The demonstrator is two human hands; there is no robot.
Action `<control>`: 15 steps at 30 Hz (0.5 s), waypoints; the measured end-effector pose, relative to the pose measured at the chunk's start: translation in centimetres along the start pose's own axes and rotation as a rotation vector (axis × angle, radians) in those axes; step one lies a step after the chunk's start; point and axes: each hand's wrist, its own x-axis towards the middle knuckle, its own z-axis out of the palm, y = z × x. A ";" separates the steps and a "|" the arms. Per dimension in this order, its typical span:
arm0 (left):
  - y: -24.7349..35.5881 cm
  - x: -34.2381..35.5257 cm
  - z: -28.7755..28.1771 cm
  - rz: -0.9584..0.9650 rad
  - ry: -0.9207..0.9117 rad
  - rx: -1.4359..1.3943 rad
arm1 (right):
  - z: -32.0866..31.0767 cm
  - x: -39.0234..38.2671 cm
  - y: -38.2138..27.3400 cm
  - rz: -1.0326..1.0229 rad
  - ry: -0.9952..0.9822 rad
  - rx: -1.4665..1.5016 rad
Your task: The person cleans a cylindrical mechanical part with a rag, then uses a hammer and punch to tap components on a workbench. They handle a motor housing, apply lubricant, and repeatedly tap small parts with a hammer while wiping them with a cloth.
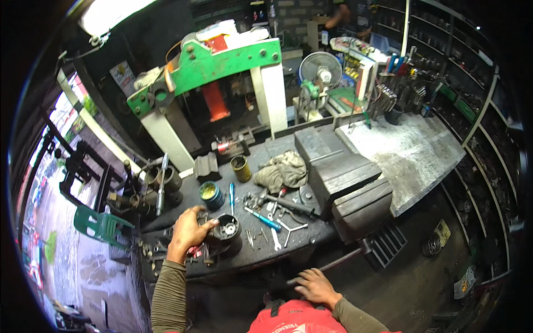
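Observation:
My left hand (190,232) is at the bench's near left, its thumb along the rim of a dark cylindrical metal housing (227,244) and its fingers curled at the far side. A pale round part (229,228) shows inside the housing's open top. Low in front of the bench, my right hand (316,286) has its fingers stretched out, near the end of the vise's handle bar (338,265); it holds nothing that I can see. Right of the housing lie blue-handled screwdrivers (263,218), a wrench (275,237) and a three-armed wrench (288,230).
A large bench vise (350,188) stands at the right. Behind the tools are a blue tin (211,194), a yellow tin (241,168) and a crumpled rag (283,171). A green press frame (227,64) rises beyond the bench. A green plastic chair (100,226) stands left.

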 end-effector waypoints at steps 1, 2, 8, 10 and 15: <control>-0.4 1.1 0.2 -0.089 -0.057 -0.043 | 0.9 0.0 2.1 0.224 -0.052 0.169; -0.8 2.1 0.0 -0.175 -0.155 -0.119 | -0.3 0.6 5.4 0.693 0.177 0.805; 0.0 5.2 -1.0 -0.239 -0.537 0.175 | -14.9 4.8 14.1 0.532 1.096 1.398; 0.6 5.2 -1.3 -0.231 -0.554 0.231 | -8.9 2.8 7.3 0.363 0.887 0.741; 0.8 5.1 -1.5 -0.234 -0.568 0.166 | 0.3 -1.8 7.9 0.806 0.327 0.960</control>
